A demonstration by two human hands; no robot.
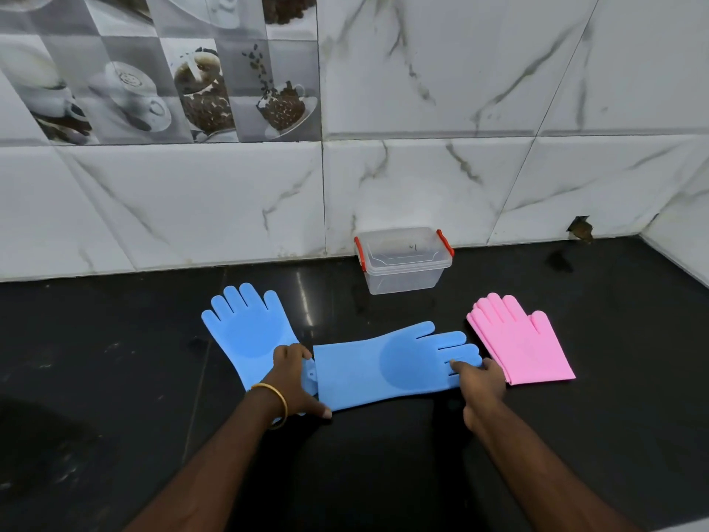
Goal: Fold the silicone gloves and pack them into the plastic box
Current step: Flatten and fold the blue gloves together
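Two blue silicone gloves lie on the black counter. One blue glove (249, 332) points its fingers toward the wall at the left. The other blue glove (387, 366) lies sideways, fingers to the right. My left hand (295, 378) grips this sideways glove at its cuff, where it overlaps the first glove. My right hand (481, 382) holds its fingertips. A stacked pair of pink gloves (521, 343) rests flat to the right. The clear plastic box (403, 261) with red clips stands lidded against the wall.
The black stone counter (115, 359) meets a white marble-tiled wall (192, 209) at the back and turns a corner at the far right. A small hole (581, 229) shows in the wall near that corner.
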